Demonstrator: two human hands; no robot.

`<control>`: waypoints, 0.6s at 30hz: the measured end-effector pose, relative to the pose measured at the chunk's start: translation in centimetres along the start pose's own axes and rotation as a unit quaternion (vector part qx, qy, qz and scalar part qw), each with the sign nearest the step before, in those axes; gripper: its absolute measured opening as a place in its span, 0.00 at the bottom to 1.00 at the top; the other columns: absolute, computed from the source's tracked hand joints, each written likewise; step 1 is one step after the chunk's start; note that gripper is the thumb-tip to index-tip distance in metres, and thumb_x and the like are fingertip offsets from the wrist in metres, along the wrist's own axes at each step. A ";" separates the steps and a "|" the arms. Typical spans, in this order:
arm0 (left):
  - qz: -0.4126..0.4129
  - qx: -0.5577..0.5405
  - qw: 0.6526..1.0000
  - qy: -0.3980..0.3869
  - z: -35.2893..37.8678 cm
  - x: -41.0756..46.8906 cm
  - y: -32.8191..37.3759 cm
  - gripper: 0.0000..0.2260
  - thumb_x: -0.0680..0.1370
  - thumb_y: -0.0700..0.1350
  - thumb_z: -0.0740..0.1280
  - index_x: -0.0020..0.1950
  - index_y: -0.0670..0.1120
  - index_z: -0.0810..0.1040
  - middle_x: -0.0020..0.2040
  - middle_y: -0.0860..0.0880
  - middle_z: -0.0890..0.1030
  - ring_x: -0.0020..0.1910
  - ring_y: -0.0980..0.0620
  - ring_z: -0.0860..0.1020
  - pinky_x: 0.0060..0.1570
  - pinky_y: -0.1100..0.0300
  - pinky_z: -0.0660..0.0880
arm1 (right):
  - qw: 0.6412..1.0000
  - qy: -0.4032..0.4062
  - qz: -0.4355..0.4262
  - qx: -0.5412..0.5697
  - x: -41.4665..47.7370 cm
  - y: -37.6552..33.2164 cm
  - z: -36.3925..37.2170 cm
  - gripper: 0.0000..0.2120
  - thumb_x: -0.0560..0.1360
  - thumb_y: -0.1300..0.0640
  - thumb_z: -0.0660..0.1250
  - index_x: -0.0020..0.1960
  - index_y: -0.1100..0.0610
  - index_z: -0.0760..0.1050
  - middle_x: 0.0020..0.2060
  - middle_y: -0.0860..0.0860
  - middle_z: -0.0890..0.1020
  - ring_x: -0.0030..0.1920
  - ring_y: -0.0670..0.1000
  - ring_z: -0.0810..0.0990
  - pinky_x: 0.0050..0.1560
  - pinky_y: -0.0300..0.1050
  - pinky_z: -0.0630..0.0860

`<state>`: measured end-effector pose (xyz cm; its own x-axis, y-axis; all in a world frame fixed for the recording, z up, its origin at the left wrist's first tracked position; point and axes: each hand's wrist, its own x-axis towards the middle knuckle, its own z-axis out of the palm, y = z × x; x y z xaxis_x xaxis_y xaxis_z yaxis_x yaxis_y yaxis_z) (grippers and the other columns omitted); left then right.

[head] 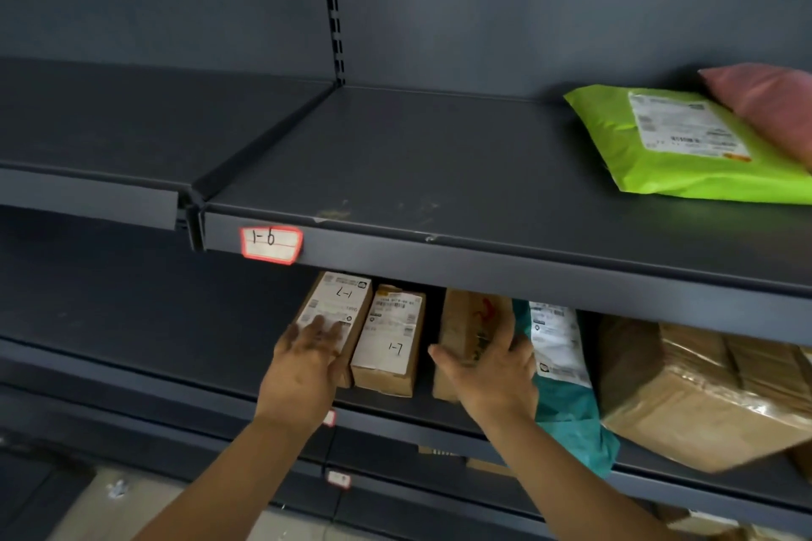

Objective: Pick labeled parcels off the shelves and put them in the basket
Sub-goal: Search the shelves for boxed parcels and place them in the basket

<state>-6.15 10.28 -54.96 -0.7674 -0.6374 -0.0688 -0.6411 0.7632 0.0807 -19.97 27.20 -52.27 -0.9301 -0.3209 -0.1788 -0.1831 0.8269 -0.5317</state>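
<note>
On the lower shelf (386, 411) stand several parcels. My left hand (305, 369) lies flat, fingers straight, on the white label of a small cardboard box (336, 305) marked 1-7. A second labeled box (391, 343) sits right beside it. My right hand (487, 373) reaches with spread fingers against a plain brown box (468, 321); its thumb points left and holds nothing. A teal mailer bag (567, 395) with a white label leans just right of that hand. No basket is in view.
A green mailer (676, 145) and a pink parcel (764, 101) lie on the upper shelf (439, 171), which carries a red tag reading 1-6 (271, 244). A large taped carton (707, 400) sits far right on the lower shelf. Floor shows at bottom left.
</note>
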 end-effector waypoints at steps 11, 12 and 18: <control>0.090 -0.279 0.952 0.086 -2.0 -3.1 3.1 0.22 0.78 0.55 0.59 0.71 0.49 0.69 0.65 0.51 0.75 0.63 0.55 0.73 0.63 0.60 0.72 | 0.993 0.083 -0.079 0.007 -3.4 0.3 -1.8 0.56 0.59 0.36 0.73 0.76 0.52 0.47 0.67 0.51 0.66 0.66 0.55 0.64 0.50 0.53 0.76; 0.072 -0.370 0.926 0.033 -2.8 -3.7 4.6 0.23 0.78 0.56 0.59 0.72 0.51 0.66 0.64 0.55 0.74 0.60 0.61 0.73 0.60 0.69 0.70 | 0.989 0.104 -0.104 -0.013 -3.9 0.5 -1.9 0.57 0.57 0.37 0.75 0.76 0.53 0.49 0.65 0.52 0.68 0.64 0.55 0.66 0.49 0.53 0.76; -0.020 -0.654 0.741 -0.151 -3.9 -4.4 10.4 0.31 0.65 0.66 0.72 0.63 0.61 0.64 0.60 0.56 0.76 0.60 0.58 0.74 0.63 0.53 0.72 | 0.950 0.114 -0.273 -0.098 -5.7 3.8 -1.5 0.62 0.43 0.41 0.82 0.72 0.60 0.61 0.60 0.55 0.76 0.58 0.55 0.71 0.51 0.53 0.79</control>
<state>-9.43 20.66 -49.98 -0.8393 -0.4537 -0.2996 -0.2664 -0.1372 0.9540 -15.82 32.89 -52.07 -0.7200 -0.6372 0.2751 -0.6933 0.6426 -0.3262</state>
